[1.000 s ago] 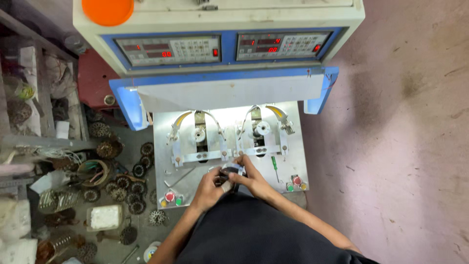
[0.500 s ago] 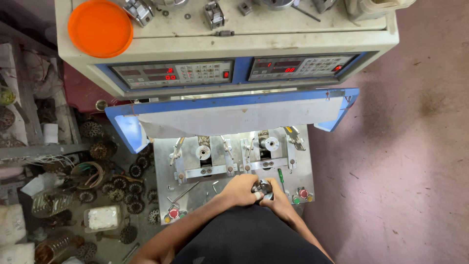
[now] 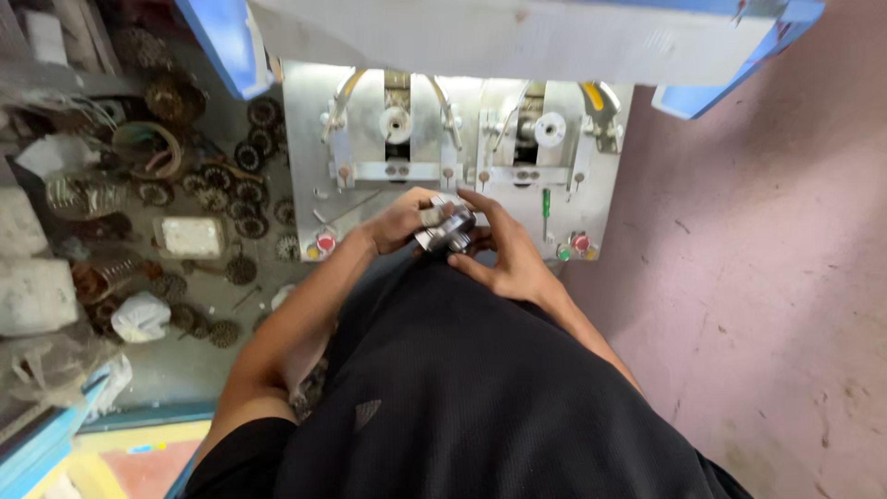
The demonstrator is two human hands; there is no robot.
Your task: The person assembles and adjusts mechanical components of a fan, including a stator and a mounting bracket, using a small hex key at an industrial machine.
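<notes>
Holding a small round metal part (image 3: 445, 231) with both hands, right over the front edge of the metal work plate (image 3: 305, 139) and just above the person's dark shirt (image 3: 480, 388). Left hand (image 3: 399, 222) has its fingers wrapped on the part's left side, and right hand (image 3: 504, 249) cups it from the right, with one finger stretched over the top, so both hands are closed onto that same piece. It looks like a stubby grey cylinder, though the details are too blurry to call.

On the plate behind the hands sit two winding fixtures side by side, left fixture (image 3: 395, 125) and right fixture (image 3: 550, 129), each with a pale round hub. Near the plate's front corners are a red button (image 3: 324, 242) on the left and a red button next to a green one (image 3: 573, 247) on the right. Off to the left, the floor is littered with dark round wound cores (image 3: 231, 185).
</notes>
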